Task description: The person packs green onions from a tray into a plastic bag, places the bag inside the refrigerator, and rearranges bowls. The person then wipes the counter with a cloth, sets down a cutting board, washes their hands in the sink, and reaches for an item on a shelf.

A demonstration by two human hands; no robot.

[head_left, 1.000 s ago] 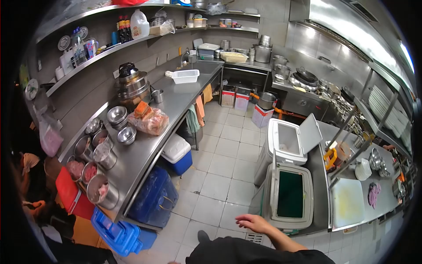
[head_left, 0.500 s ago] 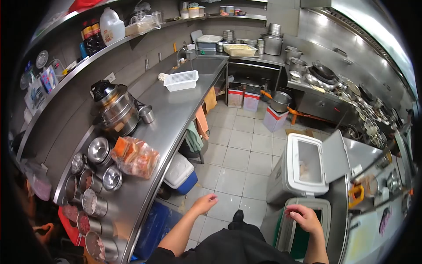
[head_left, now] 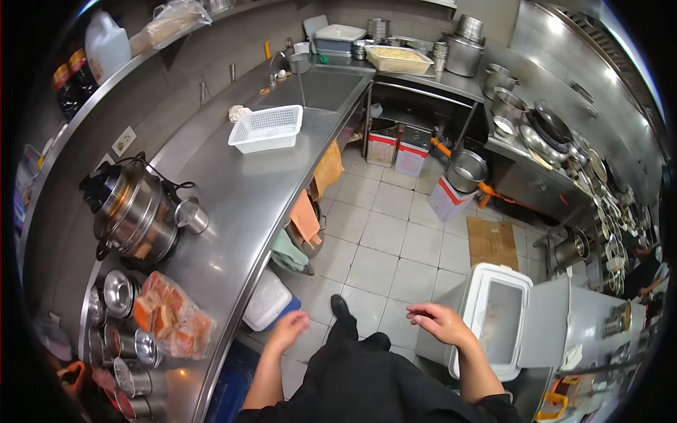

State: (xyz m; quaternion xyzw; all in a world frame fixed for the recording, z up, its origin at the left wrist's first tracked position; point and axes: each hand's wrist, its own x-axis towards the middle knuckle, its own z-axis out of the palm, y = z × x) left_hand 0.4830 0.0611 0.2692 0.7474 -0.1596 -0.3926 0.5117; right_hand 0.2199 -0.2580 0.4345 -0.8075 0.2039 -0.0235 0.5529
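My left hand (head_left: 289, 330) hangs in the air above the floor, near the white lid of a blue cool box (head_left: 271, 302) under the counter. Its fingers are slightly blurred and loosely apart, with nothing seen in them. Beside an open grey bin with a white rim (head_left: 467, 317) is my right hand (head_left: 438, 323), fingers stretched and thumb apart, holding nothing. Left of my left hand, on the steel counter (head_left: 233, 211), lies a clear bag of orange-and-pale chunks (head_left: 173, 317). Several metal pots (head_left: 132, 377) stand beside it.
A white plastic basket (head_left: 266, 130) sits by the sink (head_left: 324, 88). A steam pot (head_left: 137, 211) stands on the counter. Cloths (head_left: 305, 218) hang from the counter's edge. Ahead on the tiled floor (head_left: 381, 268) are a metal pot (head_left: 467, 171) on a box and flat cardboard (head_left: 492, 243).
I have stepped forward, and the counter and bins have shifted toward me in view. My right hand has moved left, away from above the nearer bin. A foot now shows further ahead.
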